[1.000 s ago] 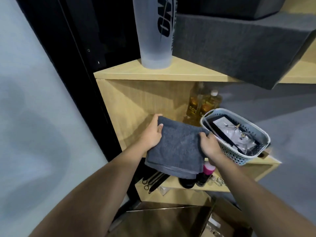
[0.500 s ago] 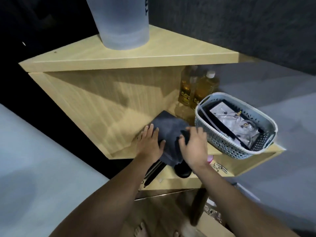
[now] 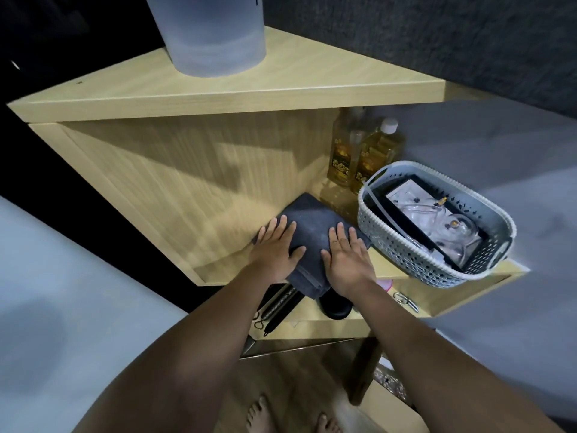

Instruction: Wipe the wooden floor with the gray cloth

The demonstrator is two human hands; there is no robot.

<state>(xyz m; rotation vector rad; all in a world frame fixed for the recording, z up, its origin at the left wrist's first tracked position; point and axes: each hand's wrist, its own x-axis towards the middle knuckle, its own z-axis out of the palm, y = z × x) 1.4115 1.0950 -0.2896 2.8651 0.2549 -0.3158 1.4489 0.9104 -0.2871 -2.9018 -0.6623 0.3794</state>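
Note:
The folded gray cloth lies on the middle shelf of a wooden corner shelf unit, its near edge hanging slightly over the shelf front. My left hand rests flat on the cloth's left part, fingers straight. My right hand lies flat on its right part, fingers straight too. The wooden floor shows far below, between my forearms, with bare toes at the bottom edge.
A gray plastic basket with packaged items sits right of the cloth, overhanging the shelf. Two amber bottles stand behind. A large frosted tumbler stands on the top shelf. Springs, a dark object and keys lie on the lower shelf.
Both hands carried the folded cloth onto the middle shelf, let go of their grip, and now lie flat on top of it. The camera tilted downward.

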